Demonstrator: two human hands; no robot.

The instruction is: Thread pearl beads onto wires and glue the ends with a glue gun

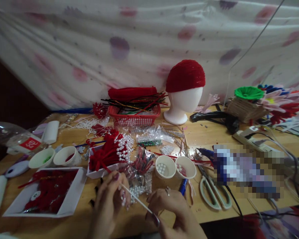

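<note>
"Spanning what, the thin straight white strand (137, 198)?"

"The gap between the person's hands, above the pale wooden table (77, 225). Left hand (111, 191): fingertips pinching its upper end. Right hand (170, 205): thumb and finger pinching its lower end."

"Nearby?"

"Glossy round white beads (139, 190), just beyond."

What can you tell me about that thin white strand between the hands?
The thin white strand looks plain and straight; whether it is thread or a stick is unclear. It slants from the left hand to the right hand, lower in the picture at the right, and both hands pinch it.
</note>
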